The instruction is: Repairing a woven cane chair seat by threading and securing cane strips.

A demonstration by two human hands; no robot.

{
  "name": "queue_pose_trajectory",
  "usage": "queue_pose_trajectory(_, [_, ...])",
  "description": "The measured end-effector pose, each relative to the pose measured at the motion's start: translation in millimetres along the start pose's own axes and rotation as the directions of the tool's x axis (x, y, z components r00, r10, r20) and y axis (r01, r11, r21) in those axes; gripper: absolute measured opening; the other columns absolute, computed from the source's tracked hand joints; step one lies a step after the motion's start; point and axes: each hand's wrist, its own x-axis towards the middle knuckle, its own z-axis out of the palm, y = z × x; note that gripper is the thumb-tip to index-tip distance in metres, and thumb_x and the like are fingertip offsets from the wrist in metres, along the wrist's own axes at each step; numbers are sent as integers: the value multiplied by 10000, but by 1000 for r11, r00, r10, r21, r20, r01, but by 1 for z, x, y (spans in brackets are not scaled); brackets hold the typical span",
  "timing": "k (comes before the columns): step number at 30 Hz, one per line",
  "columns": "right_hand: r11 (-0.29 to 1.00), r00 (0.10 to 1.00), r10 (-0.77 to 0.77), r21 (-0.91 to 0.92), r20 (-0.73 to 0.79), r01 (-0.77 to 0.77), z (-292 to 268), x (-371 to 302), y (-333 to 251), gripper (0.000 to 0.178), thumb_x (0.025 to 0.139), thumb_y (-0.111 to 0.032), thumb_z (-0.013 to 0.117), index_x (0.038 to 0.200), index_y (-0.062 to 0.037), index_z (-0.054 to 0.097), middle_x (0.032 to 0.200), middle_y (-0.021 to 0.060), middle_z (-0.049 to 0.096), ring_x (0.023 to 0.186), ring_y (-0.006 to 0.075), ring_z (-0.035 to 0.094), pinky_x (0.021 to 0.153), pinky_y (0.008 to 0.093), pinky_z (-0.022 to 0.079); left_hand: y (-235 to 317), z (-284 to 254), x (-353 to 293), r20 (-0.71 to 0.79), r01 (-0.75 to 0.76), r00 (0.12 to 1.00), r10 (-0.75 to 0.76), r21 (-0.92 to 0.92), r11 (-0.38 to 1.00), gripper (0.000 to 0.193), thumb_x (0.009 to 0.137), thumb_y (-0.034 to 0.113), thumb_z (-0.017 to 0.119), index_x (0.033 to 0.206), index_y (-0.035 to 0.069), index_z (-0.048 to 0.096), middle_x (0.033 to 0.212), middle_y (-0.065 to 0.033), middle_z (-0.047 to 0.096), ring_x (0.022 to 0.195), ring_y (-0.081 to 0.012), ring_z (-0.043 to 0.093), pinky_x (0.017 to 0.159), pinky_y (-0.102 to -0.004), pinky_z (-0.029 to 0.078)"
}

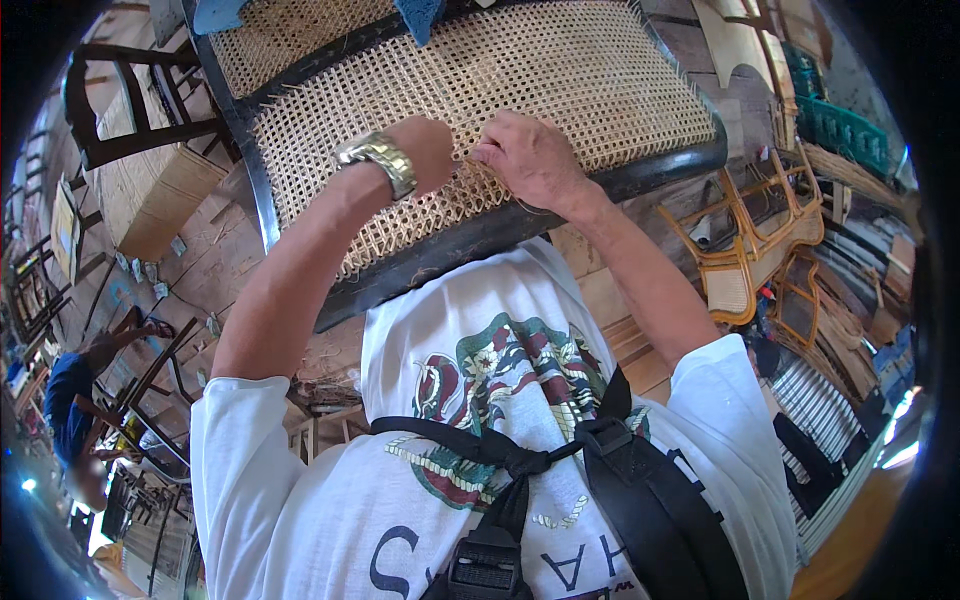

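A woven cane seat [585, 75] in a dark wooden frame [420, 265] lies in front of me, its open mesh pattern filling the frame. Along its near edge my left hand [425, 155], with a gold-coloured watch [378, 162] on the wrist, is curled closed over the weave. Close by on the right, my right hand [525, 160] pinches at the same edge, thumb against fingers. Between the two hands the cane strands look rough and loose. Whatever lies inside the left fist is hidden, and the strand at the right fingertips is too small to make out surely.
A blue cloth [420, 15] lies at the seat's far side. To the left are a dark wooden chair [150, 130], a cardboard box [165, 195] and another person [70, 405]. On the right stand light rattan chair frames [745, 245] and a green crate [842, 132].
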Motion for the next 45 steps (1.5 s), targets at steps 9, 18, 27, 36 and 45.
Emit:
queue_pose_trajectory(9, [995,999,-36,94,-15,37,-3,-6,-4,203,943,-216,601,863,-31,627,863,151,611,807,362,629,720,460,514,-16,25,9,-134,64,988,-80,-122,990,418,948,423,596,824,45,722,726,-139,705,677,-279,688,616,-414,522])
queue_pose_trajectory(18, [803,990,133,580,54,-140,-1,33,-21,463,1005,-479,541,977,-25,630,840,76,649,820,240,644,786,400,534,-45,-79,-62,-385,-45,922,33,-23,999,401,928,438,653,843,52,719,670,-120,666,569,-232,640,558,-394,498])
queue_pose_trajectory(27, [800,936,307,487,170,-351,-7,21,-9,191,885,-188,701,989,-36,752,804,42,710,708,113,632,678,269,518,-37,5,-41,-204,60,972,-119,-276,959,305,964,312,544,940,37,674,819,-218,695,767,-401,679,703,-514,517])
queue_pose_trajectory(36, [925,926,314,153,208,-348,-9,23,-19,198,801,-212,670,876,-40,735,789,125,717,701,244,689,707,363,542,-20,2,-12,-43,63,997,-59,93,994,364,961,391,581,942,55,720,853,-183,710,803,-338,703,718,-454,542])
queue_pose_trajectory(45, [928,934,338,126,116,-351,-15,21,-15,183,782,-210,622,854,-76,723,889,173,713,855,363,691,783,448,550,4,-7,-10,-118,87,991,-70,153,984,217,869,166,584,942,54,755,901,-200,737,858,-332,740,708,-440,598])
